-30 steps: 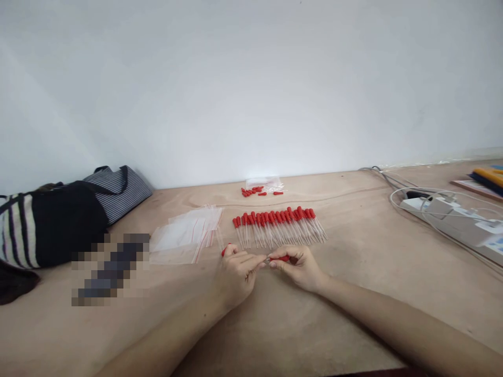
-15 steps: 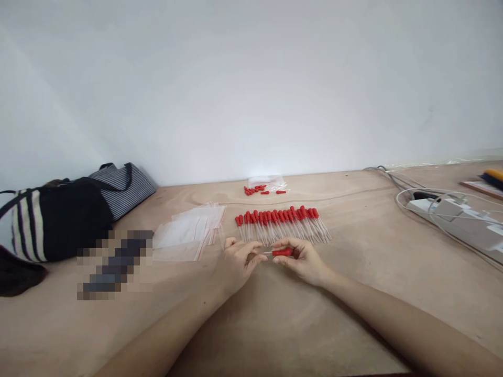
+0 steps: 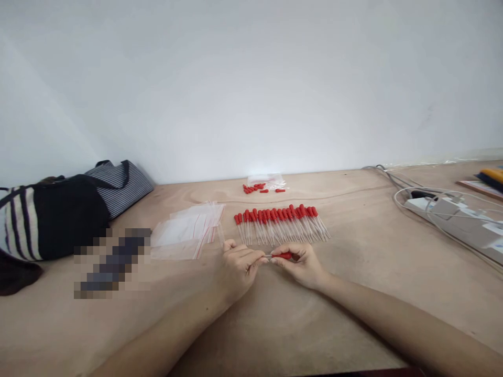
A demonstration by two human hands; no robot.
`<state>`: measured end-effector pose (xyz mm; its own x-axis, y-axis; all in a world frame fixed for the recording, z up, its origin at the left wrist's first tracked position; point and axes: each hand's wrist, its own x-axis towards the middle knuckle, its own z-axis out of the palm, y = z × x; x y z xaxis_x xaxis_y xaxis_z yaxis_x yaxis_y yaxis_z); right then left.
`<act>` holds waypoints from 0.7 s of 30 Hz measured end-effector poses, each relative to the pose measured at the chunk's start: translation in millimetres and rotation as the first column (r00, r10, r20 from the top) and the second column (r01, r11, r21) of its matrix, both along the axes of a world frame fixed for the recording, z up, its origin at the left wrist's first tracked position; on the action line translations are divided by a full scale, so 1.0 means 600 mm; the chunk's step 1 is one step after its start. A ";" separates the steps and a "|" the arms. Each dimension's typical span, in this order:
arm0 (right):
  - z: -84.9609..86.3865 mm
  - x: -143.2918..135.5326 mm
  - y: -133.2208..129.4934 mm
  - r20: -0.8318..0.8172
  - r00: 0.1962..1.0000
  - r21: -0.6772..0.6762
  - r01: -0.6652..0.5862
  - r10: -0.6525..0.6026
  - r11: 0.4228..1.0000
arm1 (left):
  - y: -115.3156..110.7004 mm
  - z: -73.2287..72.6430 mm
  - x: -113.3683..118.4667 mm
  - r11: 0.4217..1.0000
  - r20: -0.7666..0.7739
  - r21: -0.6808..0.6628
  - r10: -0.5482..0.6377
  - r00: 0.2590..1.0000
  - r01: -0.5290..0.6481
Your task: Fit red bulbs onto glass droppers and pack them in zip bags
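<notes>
— What do you have closest to you?
— The tabletop (image 3: pixel 283 335), with both my forearms reaching in over it.
— And your fingers, what are they doing?
— My right hand (image 3: pixel 302 266) pinches a red bulb (image 3: pixel 283 256) between thumb and fingers, the bulb lying sideways. My left hand (image 3: pixel 242 262) has its thumb and fingertips closed on a clear tube (image 3: pixel 268 256). A short stretch of that tube shows between my hands, in line with the bulb's narrow end; how deep it sits inside, I can't tell.
— What lies just past your hands?
— A row of red-topped droppers (image 3: pixel 283 225), side by side, slim clear stems pointing my way and red tops on the far side. Left of the row, clear plastic bags (image 3: pixel 183 233) with red lines overlap in a loose pile.
— Out to the sides?
— A black bag (image 3: pixel 74 214) with pale stripes on my far left, and a power strip (image 3: pixel 451 217) with looped cables (image 3: pixel 396 196) on my right.
— And farthest off?
— Loose red bulbs (image 3: pixel 253 188) in a small cluster, two lying a little apart to its right. Right behind them is a small clear bag (image 3: pixel 265 178), near the foot of the wall (image 3: pixel 251 94).
</notes>
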<state>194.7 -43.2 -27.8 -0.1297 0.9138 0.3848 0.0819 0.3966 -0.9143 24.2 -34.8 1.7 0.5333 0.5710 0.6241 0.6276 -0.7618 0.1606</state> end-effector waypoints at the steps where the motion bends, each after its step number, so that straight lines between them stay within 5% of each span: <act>1: -0.001 0.000 0.001 -0.002 1.000 0.008 -0.005 0.005 1.000 | 0.001 0.000 0.000 1.000 -0.002 -0.004 0.002 1.000 -0.002; 9: -0.001 0.004 0.009 0.044 0.999 0.073 -0.027 0.024 0.997 | 0.006 -0.003 -0.001 0.997 -0.041 -0.071 0.028 0.999 -0.031; 17: 0.005 0.011 0.007 -0.003 0.996 -0.048 -0.088 0.088 0.995 | 0.013 0.003 0.000 0.986 -0.014 -0.164 0.021 1.000 -0.023; 21: 0.004 0.040 0.018 0.010 0.998 -0.030 0.067 -0.066 0.997 | 0.023 0.015 -0.014 0.941 0.019 -0.323 0.110 0.994 -0.098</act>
<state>218.8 -32.2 -25.4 -0.0717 0.9317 0.3560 0.1158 0.3623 -0.9248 15.9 -21.2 10.8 0.4404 0.7953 0.4166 0.6899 -0.5967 0.4098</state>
